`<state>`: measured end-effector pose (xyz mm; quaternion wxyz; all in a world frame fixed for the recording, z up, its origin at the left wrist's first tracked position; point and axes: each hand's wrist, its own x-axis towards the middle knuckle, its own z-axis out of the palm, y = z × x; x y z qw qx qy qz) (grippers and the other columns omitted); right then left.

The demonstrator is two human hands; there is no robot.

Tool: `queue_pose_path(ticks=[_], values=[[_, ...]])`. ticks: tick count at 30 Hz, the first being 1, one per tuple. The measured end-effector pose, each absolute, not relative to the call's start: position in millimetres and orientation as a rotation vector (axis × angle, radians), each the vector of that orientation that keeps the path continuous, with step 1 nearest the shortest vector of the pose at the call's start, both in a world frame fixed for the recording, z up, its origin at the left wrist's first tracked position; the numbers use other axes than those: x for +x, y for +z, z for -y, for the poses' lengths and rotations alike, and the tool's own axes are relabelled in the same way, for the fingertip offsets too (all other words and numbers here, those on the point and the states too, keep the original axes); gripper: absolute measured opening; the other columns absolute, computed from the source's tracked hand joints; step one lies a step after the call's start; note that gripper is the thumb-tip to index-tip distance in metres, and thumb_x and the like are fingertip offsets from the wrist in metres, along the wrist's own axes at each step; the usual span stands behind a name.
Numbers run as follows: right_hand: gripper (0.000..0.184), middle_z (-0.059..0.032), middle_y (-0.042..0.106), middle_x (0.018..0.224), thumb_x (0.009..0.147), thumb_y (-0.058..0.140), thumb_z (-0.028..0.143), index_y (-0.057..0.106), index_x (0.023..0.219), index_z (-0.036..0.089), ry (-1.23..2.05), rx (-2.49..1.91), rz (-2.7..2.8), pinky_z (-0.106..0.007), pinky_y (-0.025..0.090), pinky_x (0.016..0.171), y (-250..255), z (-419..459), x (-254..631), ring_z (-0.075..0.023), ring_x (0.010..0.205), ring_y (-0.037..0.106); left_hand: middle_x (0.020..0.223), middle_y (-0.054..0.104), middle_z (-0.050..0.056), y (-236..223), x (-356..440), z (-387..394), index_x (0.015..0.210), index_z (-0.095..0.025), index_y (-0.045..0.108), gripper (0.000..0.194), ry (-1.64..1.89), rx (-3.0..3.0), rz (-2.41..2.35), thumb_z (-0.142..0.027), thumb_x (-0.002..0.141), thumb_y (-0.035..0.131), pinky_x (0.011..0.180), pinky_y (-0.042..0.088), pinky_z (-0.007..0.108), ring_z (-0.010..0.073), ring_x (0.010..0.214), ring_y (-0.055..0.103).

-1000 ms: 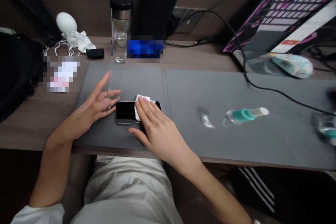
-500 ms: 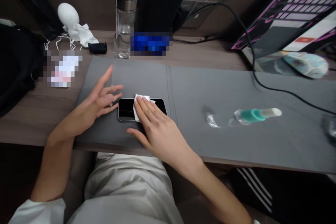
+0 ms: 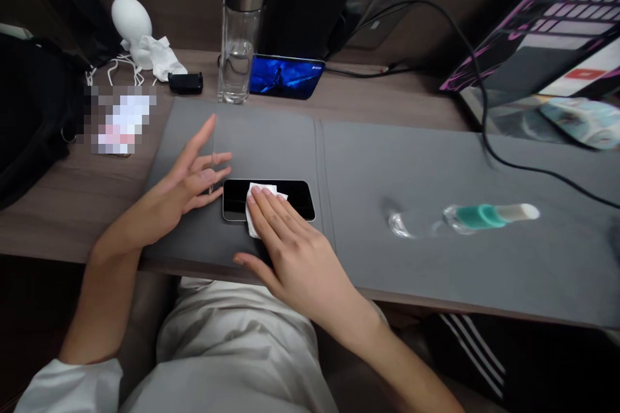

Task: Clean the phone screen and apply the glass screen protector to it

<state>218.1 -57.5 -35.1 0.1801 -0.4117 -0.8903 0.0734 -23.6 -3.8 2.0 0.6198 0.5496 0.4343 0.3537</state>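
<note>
A black-screened smartphone (image 3: pixel 295 197) lies face up on the grey desk mat (image 3: pixel 411 161). My right hand (image 3: pixel 295 245) presses a folded white wipe (image 3: pixel 252 222) onto its screen with the fingers together and flat, thumb apart. Just left of the phone, my left hand (image 3: pixel 186 181) hovers with several fingers spread, holding a thin clear sheet (image 3: pixel 213 148) that shows mostly as an upright edge. Rightward on the mat, a small bottle with a teal band and white top (image 3: pixel 484 216) appears blurred, beside a clear cap-like piece (image 3: pixel 398 224).
Behind the mat stand a glass water bottle (image 3: pixel 237 39) and a propped phone with a lit blue screen (image 3: pixel 285 76). A black cable (image 3: pixel 523 166) crosses the right side near a patterned mouse (image 3: pixel 588 121). At left are a black bag (image 3: pixel 36 116) and a black clip (image 3: pixel 185 83).
My right hand and the wipe have slid slightly toward me over the phone's screen. The left hand keeps its pose. The whole view has shifted a little.
</note>
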Motion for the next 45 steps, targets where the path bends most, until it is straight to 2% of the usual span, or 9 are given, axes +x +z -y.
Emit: queue_pose_path(ticks=[7, 14, 20, 24, 31, 34, 38, 43, 45], values=[[0.078, -0.0289, 0.04, 0.168, 0.111, 0.046, 0.055, 0.046, 0.158, -0.006, 0.209, -1.194, 2.505, -0.056, 0.035, 0.132, -34, 31, 202, -0.0374, 0.16, 0.037, 0.167, 0.049, -0.002, 0, -25, 4, 0.166, -0.061, 0.023, 0.07, 0.842, 1.243, -0.973, -0.054, 0.106, 0.058, 0.125, 0.037, 0.066, 0.0366, 0.159, 0.04], [0.084, -0.0281, 0.035, 0.17, 0.109, 0.05, 0.055, 0.027, 0.169, 0.0, 0.222, -1.141, 2.526, -0.06, 0.037, 0.131, -37, 60, 205, -0.0357, 0.164, 0.028, 0.171, 0.044, -0.001, -3, -23, 4, 0.167, -0.06, 0.021, 0.077, 0.83, 1.242, -0.968, -0.055, 0.103, 0.064, 0.125, 0.035, 0.069, 0.0392, 0.161, 0.035], [0.079, -0.0305, 0.039, 0.168, 0.11, 0.048, 0.055, 0.042, 0.16, -0.007, 0.205, -1.176, 2.551, -0.057, 0.036, 0.132, -32, 54, 193, -0.0378, 0.161, 0.034, 0.17, 0.045, 0.002, -4, -24, 2, 0.169, -0.056, 0.019, 0.079, 0.904, 1.241, -0.989, -0.056, 0.103, 0.062, 0.122, 0.039, 0.069, 0.0407, 0.16, 0.038], [0.081, -0.0315, 0.036, 0.169, 0.11, 0.049, 0.054, 0.042, 0.159, -0.01, 0.226, -1.211, 2.551, -0.055, 0.031, 0.135, -31, 37, 179, -0.0396, 0.161, 0.034, 0.166, 0.048, 0.009, 2, -27, -2, 0.171, -0.047, 0.018, 0.079, 1.052, 1.217, -1.05, -0.054, 0.104, 0.059, 0.117, 0.047, 0.067, 0.0408, 0.155, 0.045], [0.058, -0.0292, 0.036, 0.17, 0.113, 0.037, 0.027, 0.042, 0.159, -0.009, 0.195, -1.147, 2.589, -0.053, 0.029, 0.136, -31, 46, 180, -0.0372, 0.162, 0.032, 0.161, 0.052, 0.009, 3, -26, -6, 0.169, -0.046, 0.021, 0.077, 1.11, 1.209, -1.084, -0.049, 0.103, 0.061, 0.111, 0.056, 0.064, 0.0401, 0.149, 0.053], [0.056, -0.03, 0.04, 0.167, 0.112, 0.038, 0.024, 0.046, 0.157, -0.01, 0.16, -1.094, 2.598, -0.052, 0.033, 0.134, -29, 57, 186, -0.0383, 0.16, 0.036, 0.161, 0.053, 0.009, 1, -26, -6, 0.168, -0.046, 0.023, 0.077, 1.115, 1.227, -1.09, -0.05, 0.102, 0.062, 0.109, 0.058, 0.062, 0.0398, 0.147, 0.055], [0.056, -0.0283, 0.046, 0.164, 0.114, 0.036, 0.028, 0.05, 0.154, -0.008, 0.166, -1.099, 2.596, -0.051, 0.037, 0.132, -25, 54, 184, -0.0374, 0.156, 0.044, 0.161, 0.053, 0.009, 3, -26, -5, 0.169, -0.043, 0.023, 0.077, 1.126, 1.22, -1.103, -0.048, 0.102, 0.062, 0.109, 0.059, 0.06, 0.0373, 0.145, 0.058], [0.059, -0.0301, 0.043, 0.166, 0.114, 0.038, 0.032, 0.047, 0.156, -0.01, 0.168, -1.142, 2.566, -0.054, 0.036, 0.132, -29, 36, 171, -0.0398, 0.157, 0.041, 0.161, 0.055, 0.011, 7, -26, -5, 0.169, -0.036, 0.022, 0.078, 1.137, 1.243, -1.151, -0.046, 0.102, 0.059, 0.116, 0.053, 0.06, 0.035, 0.143, 0.061], [0.056, -0.0314, 0.043, 0.165, 0.112, 0.043, 0.025, 0.047, 0.155, -0.011, 0.142, -1.119, 2.561, -0.055, 0.037, 0.132, -33, 37, 170, -0.0411, 0.156, 0.042, 0.164, 0.053, 0.012, 8, -26, -6, 0.17, -0.034, 0.019, 0.079, 1.142, 1.261, -1.171, -0.047, 0.102, 0.057, 0.117, 0.051, 0.06, 0.0346, 0.143, 0.061]])
